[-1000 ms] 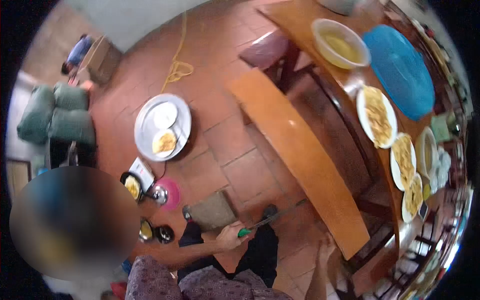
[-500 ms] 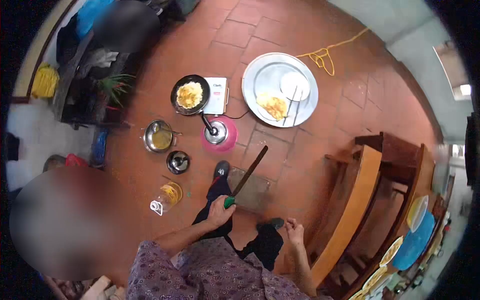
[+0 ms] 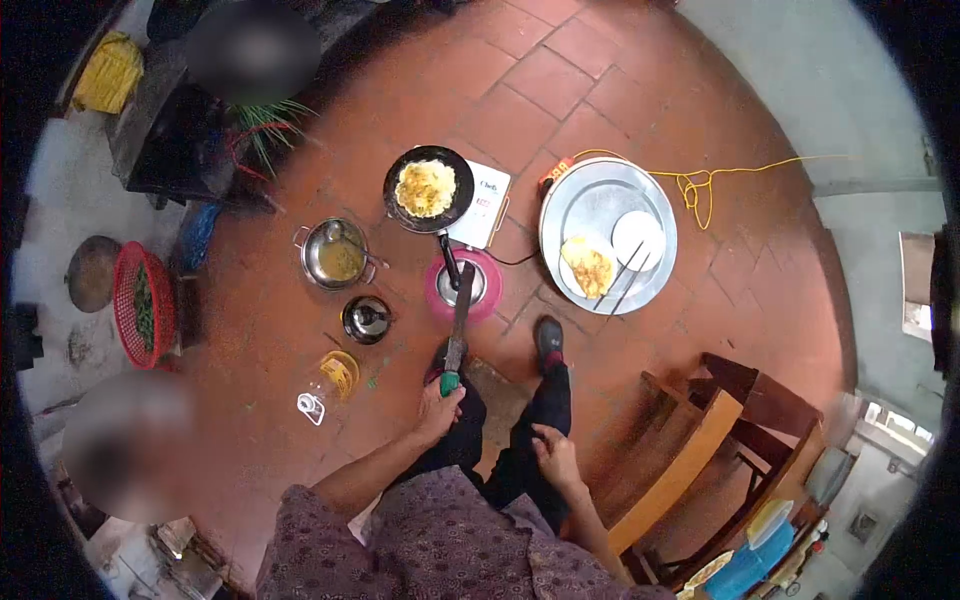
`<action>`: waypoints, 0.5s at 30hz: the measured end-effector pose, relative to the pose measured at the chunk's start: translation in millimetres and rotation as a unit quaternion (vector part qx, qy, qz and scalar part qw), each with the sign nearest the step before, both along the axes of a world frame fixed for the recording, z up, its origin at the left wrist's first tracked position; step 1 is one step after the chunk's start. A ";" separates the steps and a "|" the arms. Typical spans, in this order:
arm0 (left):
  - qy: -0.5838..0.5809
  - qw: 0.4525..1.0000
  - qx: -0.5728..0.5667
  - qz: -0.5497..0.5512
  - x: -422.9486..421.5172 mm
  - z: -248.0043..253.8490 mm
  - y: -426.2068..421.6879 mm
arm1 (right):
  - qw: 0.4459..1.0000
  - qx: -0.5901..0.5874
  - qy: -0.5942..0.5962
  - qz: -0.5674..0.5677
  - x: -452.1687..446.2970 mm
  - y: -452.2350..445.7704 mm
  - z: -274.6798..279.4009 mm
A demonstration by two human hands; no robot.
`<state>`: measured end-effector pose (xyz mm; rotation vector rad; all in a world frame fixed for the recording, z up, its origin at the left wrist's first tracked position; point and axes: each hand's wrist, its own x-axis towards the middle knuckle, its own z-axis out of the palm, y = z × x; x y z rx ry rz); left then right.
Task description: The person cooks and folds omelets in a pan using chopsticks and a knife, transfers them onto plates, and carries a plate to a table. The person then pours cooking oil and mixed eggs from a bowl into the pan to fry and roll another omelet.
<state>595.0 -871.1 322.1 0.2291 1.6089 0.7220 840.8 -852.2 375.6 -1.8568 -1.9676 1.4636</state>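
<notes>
My left hand (image 3: 440, 408) is closed around the green handle of a long, dark-bladed knife (image 3: 460, 325). The blade points forward, its tip overlapping the pink basin (image 3: 486, 300) and the pan handle in view; contact is unclear. My right hand (image 3: 558, 460) hangs empty near my right thigh, its fingers loosely bent and apart. Ahead, a black frying pan (image 3: 396, 208) sits on a white cooktop (image 3: 490, 190) with a yellow omelette (image 3: 425, 188) inside. A large metal tray (image 3: 585, 200) bears another omelette (image 3: 588, 268), a white plate (image 3: 638, 230) and chopsticks (image 3: 628, 282).
To the left on the tiled floor stand a metal pot (image 3: 325, 258) with yellow liquid, a small dark bowl (image 3: 366, 320) and an oil bottle (image 3: 338, 378). A wooden bench (image 3: 680, 460) is at my right. A yellow cord (image 3: 720, 185) lies beyond the tray.
My left hand has swung the knife from pointing forward-right to nearly straight ahead over the basin. My right hand has moved inward. The camera view has shifted, and my right foot is farther forward.
</notes>
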 end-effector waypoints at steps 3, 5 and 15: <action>-0.023 0.998 -0.019 0.047 7.8 2.4 17.8 | 0.999 -0.003 0.021 0.038 -5.6 40.1 -13.9; -0.030 0.988 -0.042 0.148 19.6 -2.9 22.4 | 0.997 -0.010 0.050 0.059 3.0 71.2 -25.0; 0.021 0.971 -0.036 0.234 44.4 -17.5 75.0 | 0.996 0.083 -0.016 -0.013 78.6 178.2 -141.6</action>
